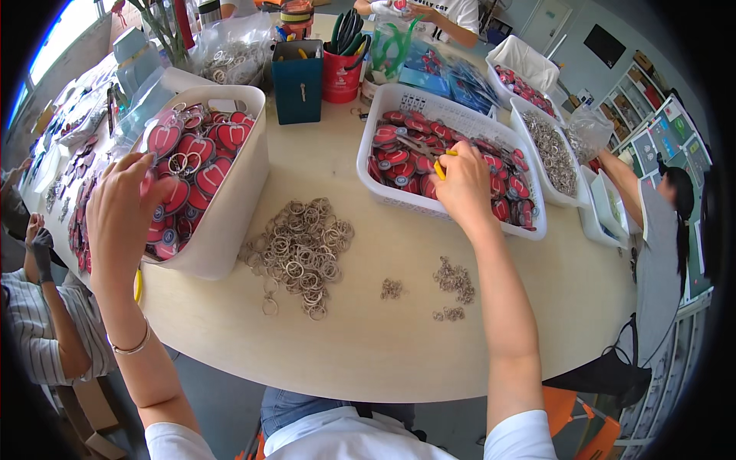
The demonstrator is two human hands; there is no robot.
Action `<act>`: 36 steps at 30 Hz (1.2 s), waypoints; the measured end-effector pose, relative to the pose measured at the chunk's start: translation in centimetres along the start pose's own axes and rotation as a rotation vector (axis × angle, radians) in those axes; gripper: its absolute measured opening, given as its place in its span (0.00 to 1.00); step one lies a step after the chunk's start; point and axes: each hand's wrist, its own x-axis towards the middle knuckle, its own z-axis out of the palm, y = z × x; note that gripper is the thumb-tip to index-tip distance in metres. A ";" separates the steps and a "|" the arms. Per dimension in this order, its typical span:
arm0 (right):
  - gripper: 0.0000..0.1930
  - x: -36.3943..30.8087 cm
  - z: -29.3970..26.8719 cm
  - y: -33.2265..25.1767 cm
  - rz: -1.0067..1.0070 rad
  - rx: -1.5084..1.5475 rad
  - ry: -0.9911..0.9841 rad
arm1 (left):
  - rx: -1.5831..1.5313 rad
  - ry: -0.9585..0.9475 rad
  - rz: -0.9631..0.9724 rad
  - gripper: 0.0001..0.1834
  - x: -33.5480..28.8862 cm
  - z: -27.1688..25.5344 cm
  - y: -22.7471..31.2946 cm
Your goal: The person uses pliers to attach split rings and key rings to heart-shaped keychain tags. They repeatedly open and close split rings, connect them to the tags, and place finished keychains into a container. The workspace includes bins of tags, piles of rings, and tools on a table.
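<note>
My left hand [123, 203] is over the near-left side of a tall white bin [230, 222]. Its thumb and fingers are spread apart, with nothing visibly gripped. Red heart-like tags [215, 178] fill that bin, and a few metal rings [184, 162] lie on top of them. In my right hand [466, 184] are pliers [440, 165] with yellow handles. Their metal jaws point up and left above a white perforated basket [372, 184], which holds more of the red tags [395, 157].
A pile of key rings [299, 253] lies between bin and basket. Small metal links [454, 280] sit in little heaps nearer me. Behind stand a dark teal box [297, 88] and a red tool cup [342, 77]. Right, another basket [548, 149] holds metal parts. Other people work around the table.
</note>
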 end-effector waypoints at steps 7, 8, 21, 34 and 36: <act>0.09 -4.4 -3.7 -4.0 0.176 0.685 0.096 | -0.702 -0.008 0.391 0.35 -4.3 -0.9 7.7; 0.08 -5.7 -4.5 -5.0 0.176 0.862 -0.029 | -0.898 -0.129 0.369 0.34 -5.0 0.0 9.8; 0.12 -13.5 -3.2 -3.0 0.048 0.658 -0.370 | -1.762 -1.098 -0.400 0.14 -9.9 7.6 15.9; 0.08 -13.3 -2.8 -4.3 0.218 0.871 -0.327 | -1.633 -0.957 -0.300 0.07 -10.8 6.7 16.7; 0.08 -12.7 -4.0 -5.2 0.199 0.890 -0.340 | -1.601 -1.044 -0.222 0.06 -10.6 6.6 16.7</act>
